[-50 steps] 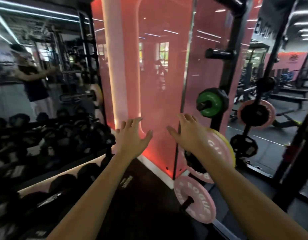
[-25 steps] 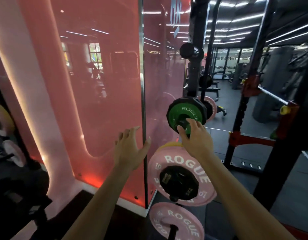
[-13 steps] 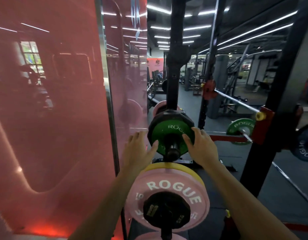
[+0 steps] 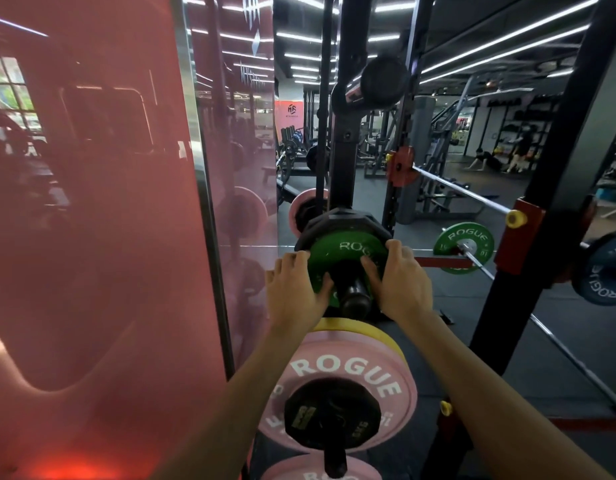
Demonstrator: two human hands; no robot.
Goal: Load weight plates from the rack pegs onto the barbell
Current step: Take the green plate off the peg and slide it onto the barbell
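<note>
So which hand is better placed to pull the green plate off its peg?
Neither clearly. The left hand and right hand both grip the green plate, one on each side of the peg, so a two-handed pull looks likeliest.

A gym: black rack uprights (image 4: pixel 344 140), colored weight plates (image 4: pixel 348 372) on pegs, loaded barbell (image 4: pixel 462 192), rubber flooring (image 4: pixel 542 358).

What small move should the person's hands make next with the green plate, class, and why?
Probably slide the round green Rogue plate straight back off its black peg. The left hand and right hand grip opposite edges, yet the peg's end protrudes through its hole, so it isn't free.
</note>
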